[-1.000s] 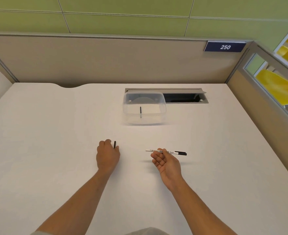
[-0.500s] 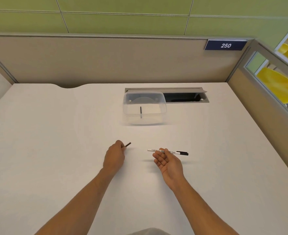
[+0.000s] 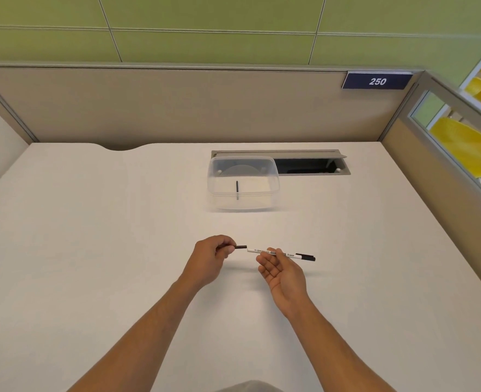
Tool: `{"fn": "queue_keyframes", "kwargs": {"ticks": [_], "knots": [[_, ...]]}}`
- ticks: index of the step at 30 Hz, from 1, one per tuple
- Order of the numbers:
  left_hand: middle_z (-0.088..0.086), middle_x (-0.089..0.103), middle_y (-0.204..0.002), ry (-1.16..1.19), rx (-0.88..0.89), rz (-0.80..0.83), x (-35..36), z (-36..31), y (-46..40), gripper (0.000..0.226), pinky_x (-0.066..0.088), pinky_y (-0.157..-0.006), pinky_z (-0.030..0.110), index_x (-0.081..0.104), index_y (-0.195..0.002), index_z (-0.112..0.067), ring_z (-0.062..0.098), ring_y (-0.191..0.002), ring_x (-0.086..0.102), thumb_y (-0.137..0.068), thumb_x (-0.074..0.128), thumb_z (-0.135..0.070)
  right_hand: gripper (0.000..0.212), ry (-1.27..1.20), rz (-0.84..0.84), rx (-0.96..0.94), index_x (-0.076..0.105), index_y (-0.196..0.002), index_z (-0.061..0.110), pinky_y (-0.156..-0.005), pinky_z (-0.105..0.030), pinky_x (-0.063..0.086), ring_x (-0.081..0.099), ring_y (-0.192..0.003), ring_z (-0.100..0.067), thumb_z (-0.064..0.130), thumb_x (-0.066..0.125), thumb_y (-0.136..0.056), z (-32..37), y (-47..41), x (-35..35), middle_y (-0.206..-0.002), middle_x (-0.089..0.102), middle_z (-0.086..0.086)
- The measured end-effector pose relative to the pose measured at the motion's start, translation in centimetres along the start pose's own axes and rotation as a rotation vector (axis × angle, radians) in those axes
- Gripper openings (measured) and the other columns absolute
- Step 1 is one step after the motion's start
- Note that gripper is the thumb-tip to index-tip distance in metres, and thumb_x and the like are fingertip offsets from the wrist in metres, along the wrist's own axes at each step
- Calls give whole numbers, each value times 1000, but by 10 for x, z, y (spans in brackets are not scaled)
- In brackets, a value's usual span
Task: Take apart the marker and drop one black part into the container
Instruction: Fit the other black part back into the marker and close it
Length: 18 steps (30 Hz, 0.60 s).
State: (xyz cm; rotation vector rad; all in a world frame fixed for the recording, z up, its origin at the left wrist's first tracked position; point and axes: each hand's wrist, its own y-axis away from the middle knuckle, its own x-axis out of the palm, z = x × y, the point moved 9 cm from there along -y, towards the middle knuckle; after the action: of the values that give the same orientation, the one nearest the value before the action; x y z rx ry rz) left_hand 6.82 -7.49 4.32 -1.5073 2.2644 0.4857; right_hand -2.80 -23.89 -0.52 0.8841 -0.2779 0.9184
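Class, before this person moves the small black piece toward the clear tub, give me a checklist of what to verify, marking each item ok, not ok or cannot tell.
1. Left hand pinches the black part: ok.
2. Black part is separated from the marker: ok, a small gap shows.
3. Right hand supports the marker: ok, it rests on open fingers.
4. Container is open on top: ok, no lid visible.
5. Container is empty: not ok, a black stick lies inside.
6. Marker's far black end is removable: cannot tell.
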Motion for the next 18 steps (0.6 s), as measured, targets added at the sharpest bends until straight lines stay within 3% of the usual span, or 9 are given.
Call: {"fn": "queue_keyframes", "kwargs": {"ticks": [18], "knots": [[-3,66,-75,-47,40,4,3,-11,8,14,41,-62,10,69,-85,-21,9,-70,56,-91,60,-12,21,19,19,-14,63,-99,2,-60,-30,57,72,-78,-26,19,52,-95,3,3,2,-80,74,-12]]}}
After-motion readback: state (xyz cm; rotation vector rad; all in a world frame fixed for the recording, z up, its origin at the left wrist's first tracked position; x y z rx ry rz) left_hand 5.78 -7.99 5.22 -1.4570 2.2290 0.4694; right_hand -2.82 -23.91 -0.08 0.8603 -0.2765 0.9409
